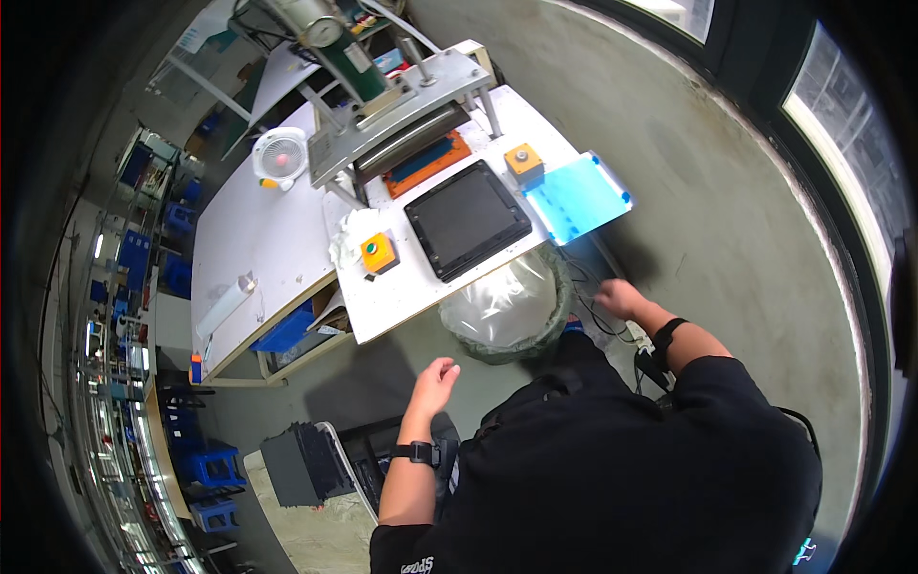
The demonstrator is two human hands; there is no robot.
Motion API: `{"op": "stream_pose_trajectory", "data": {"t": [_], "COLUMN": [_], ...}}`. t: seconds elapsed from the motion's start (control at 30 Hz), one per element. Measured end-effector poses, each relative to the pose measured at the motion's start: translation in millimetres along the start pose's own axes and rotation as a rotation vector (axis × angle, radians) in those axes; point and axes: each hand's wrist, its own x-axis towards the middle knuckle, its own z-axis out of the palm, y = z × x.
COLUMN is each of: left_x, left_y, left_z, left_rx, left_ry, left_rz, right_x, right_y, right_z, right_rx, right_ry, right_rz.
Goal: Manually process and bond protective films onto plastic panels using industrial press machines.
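Observation:
My left hand (436,385) is in the air in front of the white table (382,311), fingers loosely bent and apart, with nothing seen in it. To the right, my right hand (622,299) hangs beside the lined bin (507,304), its fingers curled in and no object showing. Neither hand touches the table. A black rectangular frame with a dark flat panel (469,220) lies near the front edge. Behind it stands a press (406,105) with a metal roller, above an orange block with a blue top (430,165).
A yellow box with a green button (380,253) and another yellow button box (523,161) flank the panel. A blue film-covered sheet (579,196) overhangs the table's right edge. A white fan (280,156) stands left. Dark sheets (301,466) are stacked lower left; cables (607,325) lie right.

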Motion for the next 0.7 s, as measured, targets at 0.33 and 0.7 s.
{"op": "stream_pose_trajectory", "data": {"t": [0.33, 0.7], "left_x": [64.0, 186.4], "left_y": [46.8, 189.9], "left_z": [5.0, 35.3], "left_rx": [0.014, 0.224], "left_ry": [0.127, -0.2], "left_rz": [-0.11, 0.259], "right_x": [138.1, 188.1], "right_y": [13.6, 6.7], "right_z": [-72.7, -108.4], "right_rx": [-0.456, -0.28], "right_ry": [0.095, -0.27], "right_rz": [-0.324, -0.388]}}
